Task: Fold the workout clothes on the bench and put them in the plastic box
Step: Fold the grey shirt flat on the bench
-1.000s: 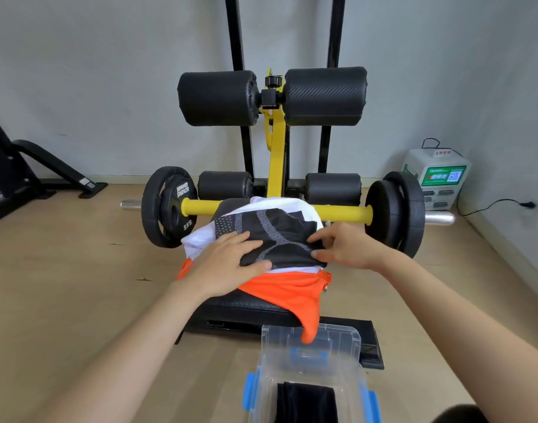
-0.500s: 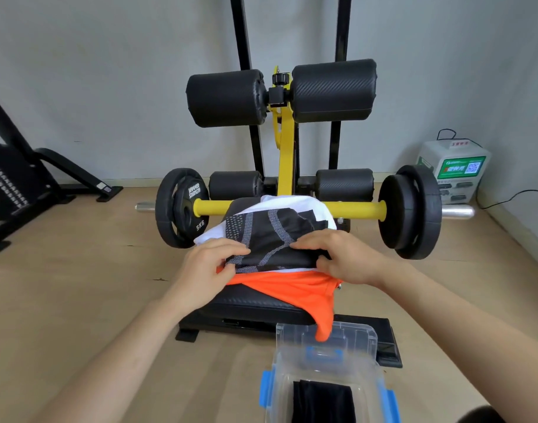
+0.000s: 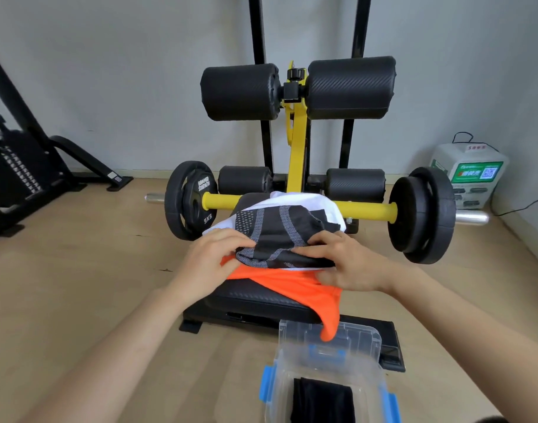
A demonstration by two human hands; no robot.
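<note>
Near edge of black-grey garment (image 3: 279,236) now bunching up; left hand (image 3: 212,257) gripping its left corner, right hand (image 3: 347,264) pinching right corner, fingers (image 3: 322,239) curled. Garment lying on white top (image 3: 307,201), orange shirt (image 3: 301,285), on counter (image 3: 246,296). Near, plastic box (image 3: 368,346) holding folded black garment (image 3: 322,401).

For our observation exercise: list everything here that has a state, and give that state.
Patterned garment, atop the pile.
White garment, lying beneath it.
Orange garment, draped off the bench edge.
Plastic box, open, holding a folded black garment.
Left hand, gripping the patterned garment.
Right hand, gripping it too.
</note>
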